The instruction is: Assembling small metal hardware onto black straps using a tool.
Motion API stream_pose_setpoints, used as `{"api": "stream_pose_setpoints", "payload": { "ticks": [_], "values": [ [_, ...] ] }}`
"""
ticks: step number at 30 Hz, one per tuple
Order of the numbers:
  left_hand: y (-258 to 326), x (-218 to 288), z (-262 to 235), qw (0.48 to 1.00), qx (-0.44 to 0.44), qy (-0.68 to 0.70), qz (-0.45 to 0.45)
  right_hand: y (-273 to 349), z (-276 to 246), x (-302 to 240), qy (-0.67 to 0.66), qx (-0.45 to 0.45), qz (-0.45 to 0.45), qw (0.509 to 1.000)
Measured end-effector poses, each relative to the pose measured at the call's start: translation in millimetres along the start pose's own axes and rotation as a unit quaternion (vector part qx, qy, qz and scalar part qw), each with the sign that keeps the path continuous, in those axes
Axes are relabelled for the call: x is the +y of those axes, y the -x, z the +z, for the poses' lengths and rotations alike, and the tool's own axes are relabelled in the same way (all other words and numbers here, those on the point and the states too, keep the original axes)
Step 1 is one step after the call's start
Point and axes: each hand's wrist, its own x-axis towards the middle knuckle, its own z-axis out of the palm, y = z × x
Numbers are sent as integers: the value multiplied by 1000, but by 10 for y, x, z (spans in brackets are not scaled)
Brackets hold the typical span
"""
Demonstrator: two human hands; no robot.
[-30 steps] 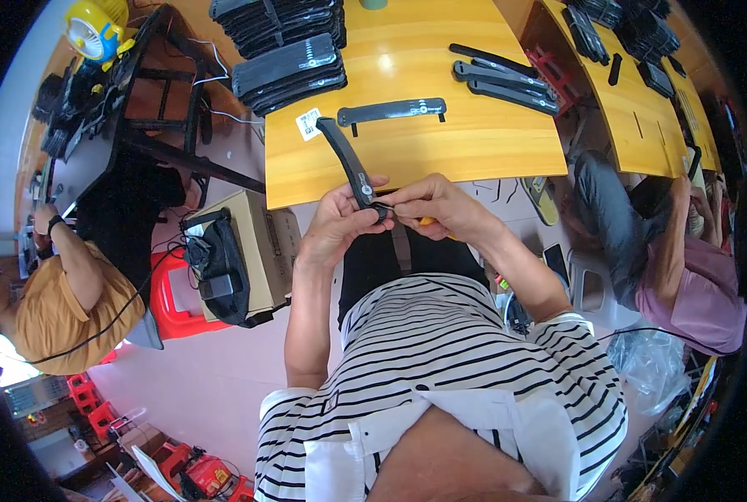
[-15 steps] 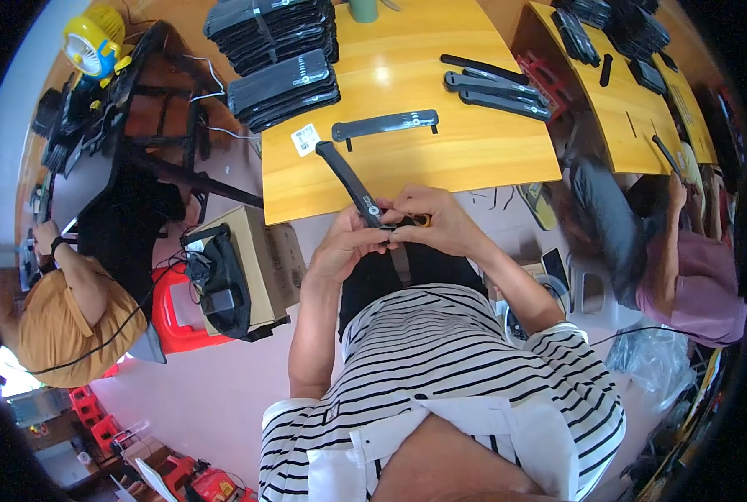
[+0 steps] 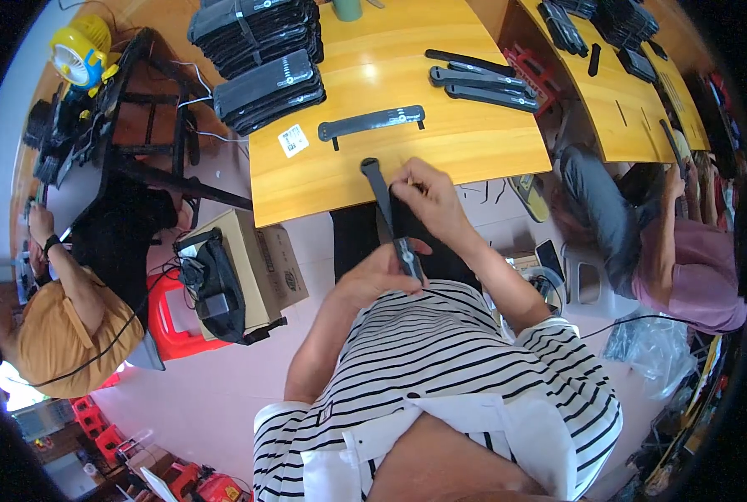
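Hands now apart: left hand (image 3: 372, 280) grips black handle (image 3: 390, 217) low, right hand (image 3: 428, 197) pinches it higher up

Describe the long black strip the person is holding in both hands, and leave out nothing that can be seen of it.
The black strip is a long, narrow, flat piece, dark and matt, plastic or rubber by its look. One end is rounded and lies over the near edge of the wooden table; the other end points back toward the striped shirt. It is tilted, running diagonally. The left hand grips its near end, where a greyish patch shows, and the right hand pinches it higher up. A similar strip lies flat on the table beyond.
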Motion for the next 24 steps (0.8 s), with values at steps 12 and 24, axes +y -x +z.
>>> {"api": "stream_pose_setpoints", "payload": {
  "ticks": [12, 24],
  "values": [
    [-101, 63, -28, 941, 243, 115, 204, -10, 24, -195, -250, -182, 217, 926],
    [196, 52, 42, 995, 81, 0, 55, -564, -831, -11, -382, 206, 176, 884]
  ]
}}
